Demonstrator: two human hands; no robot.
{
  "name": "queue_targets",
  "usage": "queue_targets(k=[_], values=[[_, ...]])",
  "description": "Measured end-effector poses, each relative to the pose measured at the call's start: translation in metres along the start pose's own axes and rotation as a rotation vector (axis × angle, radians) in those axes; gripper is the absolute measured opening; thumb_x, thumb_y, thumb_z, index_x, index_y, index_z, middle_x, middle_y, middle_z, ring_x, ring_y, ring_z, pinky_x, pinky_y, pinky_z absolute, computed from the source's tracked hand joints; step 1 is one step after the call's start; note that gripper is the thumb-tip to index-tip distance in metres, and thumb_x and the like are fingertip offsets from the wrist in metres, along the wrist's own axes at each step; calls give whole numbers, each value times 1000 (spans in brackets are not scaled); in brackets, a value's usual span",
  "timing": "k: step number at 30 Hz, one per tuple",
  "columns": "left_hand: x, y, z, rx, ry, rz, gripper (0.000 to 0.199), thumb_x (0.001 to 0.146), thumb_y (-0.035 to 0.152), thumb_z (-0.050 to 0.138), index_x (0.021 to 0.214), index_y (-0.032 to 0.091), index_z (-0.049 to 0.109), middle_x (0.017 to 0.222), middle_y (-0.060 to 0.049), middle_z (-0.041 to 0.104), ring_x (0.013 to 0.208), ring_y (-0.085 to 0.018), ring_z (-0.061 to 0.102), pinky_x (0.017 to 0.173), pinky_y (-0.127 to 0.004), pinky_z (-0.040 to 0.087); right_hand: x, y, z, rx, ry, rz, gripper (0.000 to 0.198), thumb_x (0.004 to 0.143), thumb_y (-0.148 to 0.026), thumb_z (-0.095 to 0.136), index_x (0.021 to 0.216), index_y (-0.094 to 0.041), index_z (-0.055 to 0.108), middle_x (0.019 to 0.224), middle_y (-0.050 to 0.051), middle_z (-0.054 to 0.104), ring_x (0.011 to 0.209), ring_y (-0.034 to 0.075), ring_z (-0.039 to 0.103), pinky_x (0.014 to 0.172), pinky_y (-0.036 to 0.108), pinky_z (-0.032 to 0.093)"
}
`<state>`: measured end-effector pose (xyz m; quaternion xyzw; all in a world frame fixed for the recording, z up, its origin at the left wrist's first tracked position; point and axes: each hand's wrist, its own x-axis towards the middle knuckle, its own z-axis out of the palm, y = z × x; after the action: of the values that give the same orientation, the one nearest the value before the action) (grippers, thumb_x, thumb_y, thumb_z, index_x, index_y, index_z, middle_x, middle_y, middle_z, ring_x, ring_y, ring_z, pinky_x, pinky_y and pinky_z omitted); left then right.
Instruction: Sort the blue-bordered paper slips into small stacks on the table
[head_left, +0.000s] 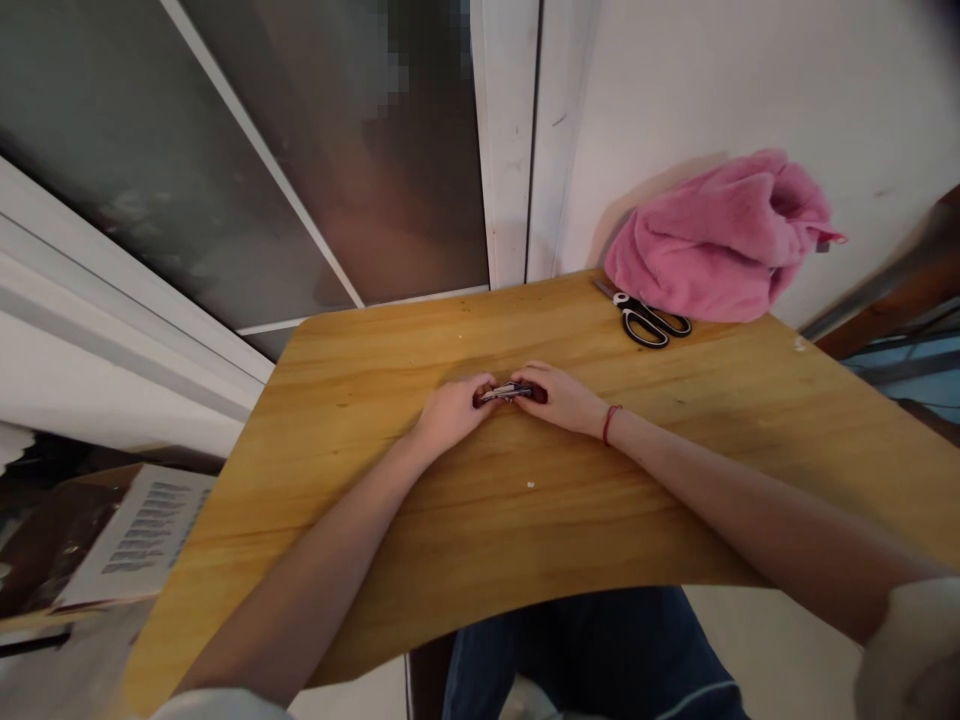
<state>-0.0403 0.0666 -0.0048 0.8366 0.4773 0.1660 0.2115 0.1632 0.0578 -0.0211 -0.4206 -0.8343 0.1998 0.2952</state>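
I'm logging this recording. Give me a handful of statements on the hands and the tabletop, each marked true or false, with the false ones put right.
1. The left hand and the right hand both hold one small object. True.
2. Both wrists are bare. False: a red band circles the right wrist.
3. The scissors have black handles. True.
4. The scissors lie between the two hands. False: they lie toward the far edge of the table, beside the pink plush item.
5. A white speck lies on the table, nearer the person than the hands. True.
6. The pink plush item is in the person's lap. False: it rests on the table.
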Motion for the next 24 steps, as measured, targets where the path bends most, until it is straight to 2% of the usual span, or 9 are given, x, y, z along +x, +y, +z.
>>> queue_targets(k=[5, 10, 13, 18, 24], values=[[5, -3, 4, -72, 47, 13, 11, 85, 32, 57, 91, 23, 61, 76, 2, 63, 65, -13, 52, 59, -23, 35, -1, -1, 1, 73, 85, 49, 22, 81, -14, 52, 101, -15, 61, 91, 7, 61, 72, 15, 55, 67, 28, 45], [1, -2, -1, 47, -4, -29, 19, 84, 37, 59, 98, 25, 62, 81, 1, 66, 68, -15, 56, 56, -23, 32, -1, 0, 2, 113, 37, 91, 28, 80, -21, 58, 107, -15, 60, 91, 7, 62, 63, 12, 51, 61, 26, 45], [0, 1, -3, 55, -21, -36, 18, 87, 37, 56, 99, 25, 62, 82, 1, 67, 69, -15, 58, 57, -23, 34, 0, 1, 3, 97, 51, 96, 22, 80, -18, 58, 101, -16, 63, 89, 5, 65, 66, 12, 53, 64, 26, 45], [1, 3, -1, -14, 38, -3, 18, 88, 35, 55, 100, 25, 63, 91, 1, 69, 76, -15, 61, 65, -23, 40, -1, 3, 5, 95, 169, 55, 14, 82, -19, 55, 92, -19, 65, 85, 4, 66, 70, 13, 56, 67, 26, 46], [-3, 2, -6, 140, -1, -67, 32, 86, 47, 57, 111, 28, 60, 81, 1, 69, 71, -18, 62, 59, -25, 37, 1, 2, 2, 36, 53, 52, 21, 77, -21, 63, 98, -15, 63, 87, 5, 63, 69, 13, 53, 65, 25, 43]])
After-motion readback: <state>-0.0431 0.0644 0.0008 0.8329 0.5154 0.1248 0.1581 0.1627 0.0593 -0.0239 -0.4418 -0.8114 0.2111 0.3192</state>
